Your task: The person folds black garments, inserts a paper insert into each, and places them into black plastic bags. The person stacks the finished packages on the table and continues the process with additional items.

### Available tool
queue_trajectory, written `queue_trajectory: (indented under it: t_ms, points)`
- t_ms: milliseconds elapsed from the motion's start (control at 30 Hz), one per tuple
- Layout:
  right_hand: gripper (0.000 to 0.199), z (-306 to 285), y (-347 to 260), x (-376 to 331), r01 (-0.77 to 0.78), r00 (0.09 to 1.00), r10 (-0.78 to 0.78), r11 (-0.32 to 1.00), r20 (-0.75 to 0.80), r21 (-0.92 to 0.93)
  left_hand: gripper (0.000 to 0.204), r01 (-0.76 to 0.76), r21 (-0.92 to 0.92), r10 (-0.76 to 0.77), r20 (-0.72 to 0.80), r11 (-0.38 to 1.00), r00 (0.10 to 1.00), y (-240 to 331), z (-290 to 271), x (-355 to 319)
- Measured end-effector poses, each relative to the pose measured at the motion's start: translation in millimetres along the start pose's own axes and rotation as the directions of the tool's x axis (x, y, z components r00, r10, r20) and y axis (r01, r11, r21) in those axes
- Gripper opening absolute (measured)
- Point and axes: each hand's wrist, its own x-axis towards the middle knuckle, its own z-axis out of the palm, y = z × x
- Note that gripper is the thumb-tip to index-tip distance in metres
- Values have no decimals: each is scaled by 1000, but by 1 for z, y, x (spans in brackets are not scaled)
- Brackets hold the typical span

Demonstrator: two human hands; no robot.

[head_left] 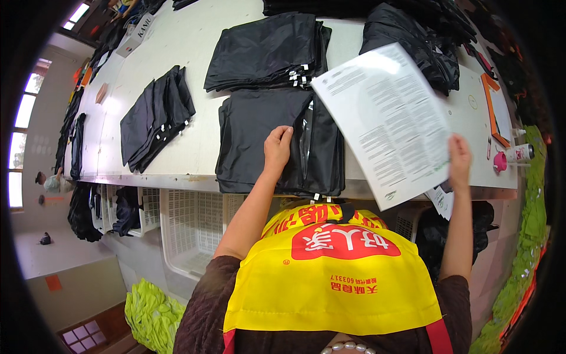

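Left hand (277, 147) lies flat, fingers spread, on the black folded garment (265, 138) at the near edge of the table (194, 59); right hand (458, 158) pinches the lower corner of a printed sheet (386, 121), raised just right of that garment. Best to keep the palm pressing so the garment stays square while the sheet is slid in level. Beyond the garment another black stack (268, 50) crowds close; bare tabletop lies to its left, before a smaller pile (156, 115).

You stand at a long white table (194, 47). Piles of black folded clothes (277, 138) lie on it, one pile (156, 115) to your left, more piles (265, 50) farther back. An orange-edged board (494, 109) lies at your right.
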Motion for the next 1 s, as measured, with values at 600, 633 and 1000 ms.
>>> queue_trajectory:
  t_ms: [600, 633, 1000]
  points:
    - [22, 137, -20, 48, 115, 710, 159, 935, 686, -335, 13, -211, -10, 211, 45, 978, 976, 31, -3, -10]
    - [22, 152, -21, 48, 148, 711, 133, 932, 691, -331, 12, -218, -7, 218, 53, 976, 975, 32, -4, -12]
    - [22, 288, -2, 46, -19, 855, 77, 993, 513, -118, 14, -201, -58, 206, 98, 978, 974, 13, 14, -13]
